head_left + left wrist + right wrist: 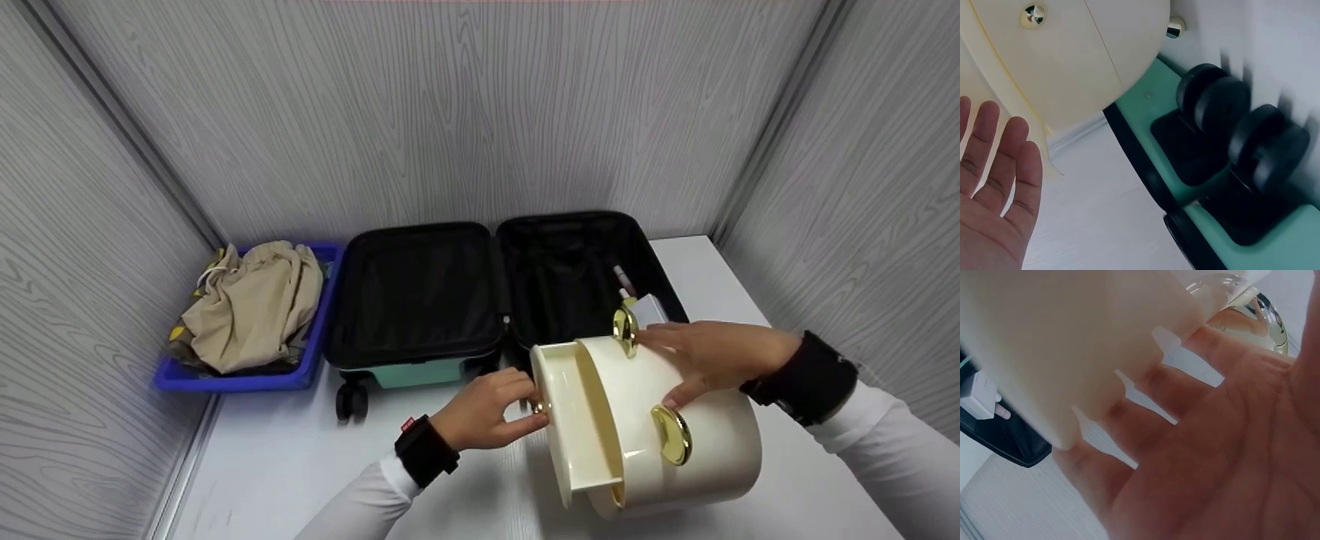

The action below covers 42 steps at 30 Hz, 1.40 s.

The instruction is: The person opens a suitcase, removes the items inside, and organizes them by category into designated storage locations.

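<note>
A glossy cream storage box (697, 457) with a rounded body and gold fittings lies tilted at the front right in the head view. Its drawer (581, 420) is pulled partly out towards the left, and the part of it that shows holds nothing. My left hand (491, 409) has thumb and finger at the small gold knob on the drawer front and pinches it; in the left wrist view the other fingers (1002, 163) are spread. My right hand (705, 356) holds the box body, its thumb beside one gold fitting (673, 435). In the right wrist view the box hides its fingertips.
Behind the box lies an open black-lined suitcase (420, 292), with a white box (649, 310) and a pinkish tube (624, 280) in its right half. At left stands a blue basket (270, 384) with beige cloth (259, 307). Grey panels enclose the white table (262, 457).
</note>
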{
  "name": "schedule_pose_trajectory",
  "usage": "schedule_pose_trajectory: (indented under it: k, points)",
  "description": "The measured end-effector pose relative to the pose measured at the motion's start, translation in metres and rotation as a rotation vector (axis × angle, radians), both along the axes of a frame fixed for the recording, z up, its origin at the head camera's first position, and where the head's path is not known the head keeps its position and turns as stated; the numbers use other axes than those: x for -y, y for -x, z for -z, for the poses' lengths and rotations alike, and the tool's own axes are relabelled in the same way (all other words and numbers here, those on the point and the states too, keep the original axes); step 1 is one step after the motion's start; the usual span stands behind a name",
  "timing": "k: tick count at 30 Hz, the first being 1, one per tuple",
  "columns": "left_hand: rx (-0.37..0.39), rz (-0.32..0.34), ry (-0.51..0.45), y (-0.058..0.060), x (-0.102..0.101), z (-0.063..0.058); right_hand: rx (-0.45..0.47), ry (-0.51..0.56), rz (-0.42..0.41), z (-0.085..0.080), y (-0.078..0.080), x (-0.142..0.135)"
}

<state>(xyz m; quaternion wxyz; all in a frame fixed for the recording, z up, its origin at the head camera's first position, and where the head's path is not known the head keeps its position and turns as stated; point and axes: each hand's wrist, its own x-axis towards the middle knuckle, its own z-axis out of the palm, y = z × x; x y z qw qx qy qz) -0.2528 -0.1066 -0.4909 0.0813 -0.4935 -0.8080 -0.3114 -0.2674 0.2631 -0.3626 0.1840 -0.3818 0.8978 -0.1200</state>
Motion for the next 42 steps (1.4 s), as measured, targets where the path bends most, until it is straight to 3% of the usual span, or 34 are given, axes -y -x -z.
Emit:
schedule_pose_trajectory:
  k: [11, 21, 27, 31, 36, 39, 42]
  points:
    - [0.018, 0.004, 0.003, 0.004, 0.009, 0.002, -0.009, -0.001, 0.014, 0.001, 0.003, 0.004]
    - [0.052, 0.007, -0.056, 0.006, 0.021, 0.007, -0.027, -0.010, 0.004, 0.000, 0.002, 0.018]
    - [0.000, 0.023, -0.125, 0.008, 0.023, 0.010, 0.040, -0.007, 0.008, -0.005, 0.006, 0.021]
    - [-0.038, 0.041, -0.152, 0.008, 0.023, 0.012, 0.036, 0.085, 0.046, -0.019, 0.025, 0.002]
    - [-0.052, 0.045, -0.160, 0.007, 0.023, 0.014, -0.084, 0.205, 0.239, -0.034, 0.070, -0.031]
    - [-0.063, 0.039, -0.155, 0.006, 0.024, 0.014, -0.124, 0.208, 0.325, -0.023, 0.099, -0.042]
    - [-0.064, 0.035, -0.148, 0.005, 0.024, 0.013, -0.146, 0.186, 0.375, 0.001, 0.123, -0.048]
